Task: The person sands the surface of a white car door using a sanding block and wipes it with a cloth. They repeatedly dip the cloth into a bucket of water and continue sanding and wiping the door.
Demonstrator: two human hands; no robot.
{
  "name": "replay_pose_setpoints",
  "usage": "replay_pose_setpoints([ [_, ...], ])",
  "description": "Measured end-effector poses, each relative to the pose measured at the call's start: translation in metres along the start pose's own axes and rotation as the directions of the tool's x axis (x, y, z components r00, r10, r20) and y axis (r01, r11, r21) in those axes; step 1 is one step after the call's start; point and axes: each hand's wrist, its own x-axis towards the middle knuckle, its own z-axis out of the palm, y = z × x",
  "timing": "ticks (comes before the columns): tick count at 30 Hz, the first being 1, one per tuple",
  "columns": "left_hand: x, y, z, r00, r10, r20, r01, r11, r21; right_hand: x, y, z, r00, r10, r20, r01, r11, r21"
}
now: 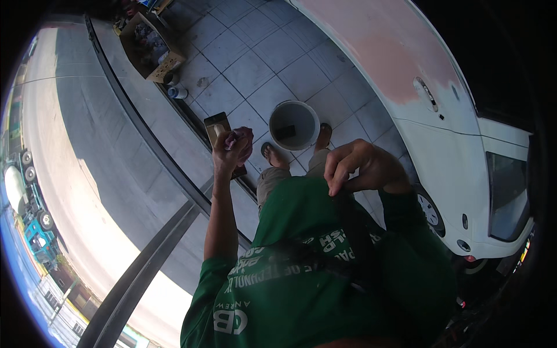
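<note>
My left hand [227,153] is closed round a crumpled purple-maroon cloth [239,141], held out to the left of my body. Behind that hand lies a long dark flat piece [216,120] near the tile edge; the hand covers its middle. In front of my green shirt [290,243], my right hand [365,168] has its thumb and fingers pinched together. Its fingertips meet the upper end of a dark strap [345,206] that runs down over the shirt. On the floor between my sandalled feet stands a pale bucket [282,142] with a dark block inside.
A white car [447,133] with a pinkish patched panel stands close on my right. Dark metal framing [145,136] runs along my left, with paved ground beyond. Farther ahead are a cardboard box [165,68] of crumpled stuff and a small can [177,93]. A mixer truck [35,232] is outside.
</note>
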Motion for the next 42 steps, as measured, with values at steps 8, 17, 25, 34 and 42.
replay_pose_setpoints([
  [8, 0.016, 0.058, 0.012, 0.966, -0.009, 0.259, 0.138, 0.864, -0.484, -0.007, 0.1, 0.018, 0.918, 0.291, -0.269, -0.252, 0.952, 0.172],
  [17, 0.041, 0.16, 0.115, 0.697, 0.152, 0.701, -0.069, 0.987, -0.145, 0.017, 0.137, 0.007, 0.629, 0.508, -0.589, 0.215, 0.614, 0.759],
  [25, 0.104, 0.175, 0.195, 0.275, 0.083, 0.958, -0.23, 0.973, -0.018, -0.014, 0.197, -0.031, 0.234, 0.704, -0.67, 0.56, 0.466, 0.685],
  [34, 0.21, 0.155, 0.26, -0.163, -0.176, 0.971, -0.253, 0.959, 0.131, 0.091, 0.284, 0.002, -0.092, 0.418, -0.904, 0.6, 0.748, 0.285],
  [42, 0.18, 0.131, 0.219, -0.462, -0.144, 0.875, -0.617, 0.761, -0.2, 0.196, 0.375, 0.019, -0.58, 0.525, -0.623, 0.707, 0.705, -0.064],
])
